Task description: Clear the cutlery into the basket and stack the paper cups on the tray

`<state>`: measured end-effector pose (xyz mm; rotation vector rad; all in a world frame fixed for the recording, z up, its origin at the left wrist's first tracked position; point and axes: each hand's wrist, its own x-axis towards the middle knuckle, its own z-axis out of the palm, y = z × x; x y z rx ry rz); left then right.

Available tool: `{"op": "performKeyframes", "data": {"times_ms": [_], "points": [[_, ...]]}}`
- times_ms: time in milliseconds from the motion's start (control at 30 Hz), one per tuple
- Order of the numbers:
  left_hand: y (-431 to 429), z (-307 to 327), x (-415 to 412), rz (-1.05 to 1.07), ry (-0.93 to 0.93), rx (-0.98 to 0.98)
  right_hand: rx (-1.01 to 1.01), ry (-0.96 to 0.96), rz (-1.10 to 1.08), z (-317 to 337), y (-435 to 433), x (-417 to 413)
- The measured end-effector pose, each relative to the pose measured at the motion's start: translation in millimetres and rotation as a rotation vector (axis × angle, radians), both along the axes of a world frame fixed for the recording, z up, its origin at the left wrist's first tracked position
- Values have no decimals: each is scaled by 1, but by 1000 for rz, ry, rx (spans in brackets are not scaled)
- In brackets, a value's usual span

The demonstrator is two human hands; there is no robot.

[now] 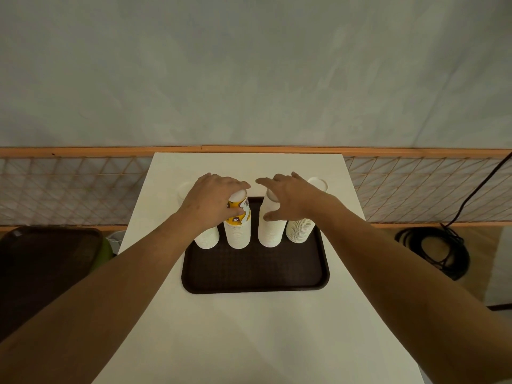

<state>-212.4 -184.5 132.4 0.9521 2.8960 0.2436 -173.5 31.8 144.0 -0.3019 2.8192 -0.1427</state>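
A dark brown tray [255, 270] lies on the white table [249, 328]. Several tall stacks of upside-down white paper cups stand in a row along its far side. My left hand [210, 200] grips the yellow printed cup [239, 210] that tops the second stack [237, 234]. Its forearm hides most of the leftmost stack [207, 238]. My right hand [288, 198] hovers with spread fingers over the top of the third stack [271, 231], thumb against its side. The fourth stack [300, 230] stands at the right, its top [318, 184] showing behind my right hand. No cutlery or basket is in view.
A wooden lattice rail [83, 189] runs behind the table below a grey wall. Another dark tray [41, 261] sits lower left. A coiled black cable [437, 250] lies on the floor at the right.
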Motion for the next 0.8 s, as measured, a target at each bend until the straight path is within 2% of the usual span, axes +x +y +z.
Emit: {"op": "performKeyframes", "data": {"times_ms": [200, 400, 533, 633, 800], "points": [[1, 0, 1, 4, -5, 42, -135, 32, -95, 24, 18, 3], [2, -1, 11, 41, -4, 168, -260, 85, -166, 31, 16, 18], [5, 4, 22, 51, 49, 248, -280, 213, -212, 24, 14, 32], [6, 7, 32, 70, 73, 285, -290, 226, -235, 20, 18, 45], [15, 15, 57, 88, 208, 301, -253, 327, -258, 18, 26, 69]]}}
